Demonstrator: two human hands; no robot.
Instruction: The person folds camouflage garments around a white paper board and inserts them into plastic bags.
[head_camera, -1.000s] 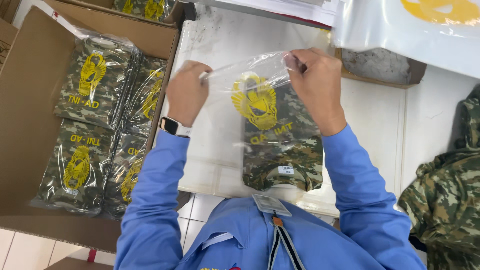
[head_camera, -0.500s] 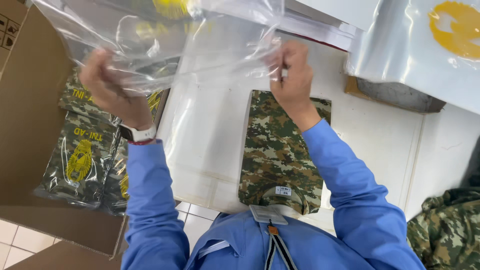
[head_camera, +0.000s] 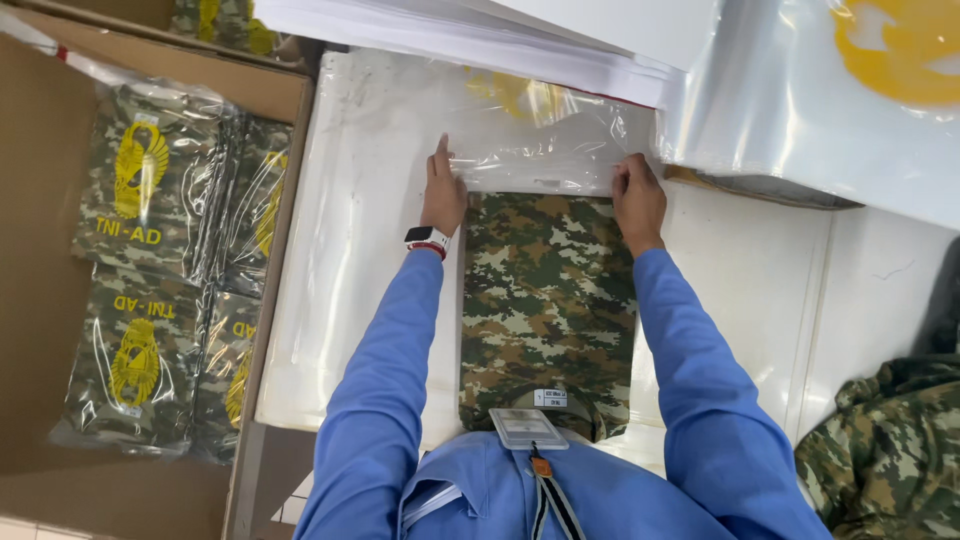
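A folded camouflage garment (head_camera: 545, 300) lies flat on the white table (head_camera: 370, 250) in front of me. Just beyond its far edge lies a clear plastic bag (head_camera: 545, 140) with a yellow emblem. My left hand (head_camera: 443, 190) presses the bag's near left corner, fingers pointing away from me, a watch on the wrist. My right hand (head_camera: 637, 198) holds the bag's near right corner at the garment's top edge. Both sleeves are blue.
An open cardboard box (head_camera: 40, 250) on the left holds several bagged camouflage garments (head_camera: 160, 280). A stack of clear bags (head_camera: 830, 100) sits at the upper right. Loose camouflage cloth (head_camera: 890, 450) lies at the lower right. A badge (head_camera: 527, 428) hangs at my chest.
The bag came off the garment, was lifted in the air, and now lies flat on the table beyond the garment, with both hands at its near edge.
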